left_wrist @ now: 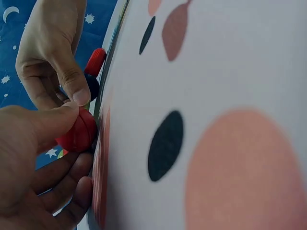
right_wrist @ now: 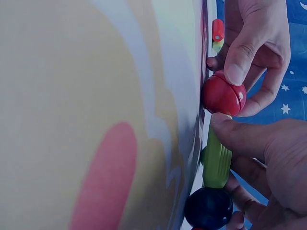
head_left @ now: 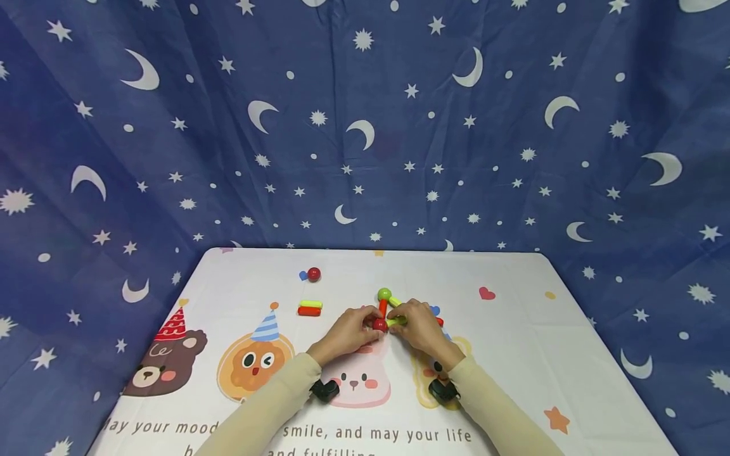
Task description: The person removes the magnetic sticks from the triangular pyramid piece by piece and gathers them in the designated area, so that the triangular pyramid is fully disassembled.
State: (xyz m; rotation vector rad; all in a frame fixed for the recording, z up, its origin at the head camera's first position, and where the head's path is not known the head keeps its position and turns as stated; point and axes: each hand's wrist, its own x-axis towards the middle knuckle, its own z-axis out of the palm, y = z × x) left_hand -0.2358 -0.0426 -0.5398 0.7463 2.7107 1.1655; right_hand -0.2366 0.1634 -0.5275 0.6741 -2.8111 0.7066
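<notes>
My left hand (head_left: 350,330) grips a red ball (right_wrist: 223,96) between thumb and fingers, low over the table. My right hand (head_left: 421,325) pinches a yellow-green rod (right_wrist: 218,158) whose end meets that ball. At the rod's other end sits a dark blue ball (right_wrist: 208,209), with a red rod (left_wrist: 96,62) beyond it in the left wrist view. From the held ball a red rod (head_left: 383,308) runs back to a green ball (head_left: 384,294). Another yellow-green rod (head_left: 395,302) slants from the green ball towards my right hand, which hides its far end.
Left of the hands, a loose yellow-green rod (head_left: 310,304) lies alongside a red rod (head_left: 309,311). Farther back is a separate red ball (head_left: 313,274). The white tabletop (head_left: 513,354) bears printed cartoons; a dark blue curtain (head_left: 365,126) hangs behind it.
</notes>
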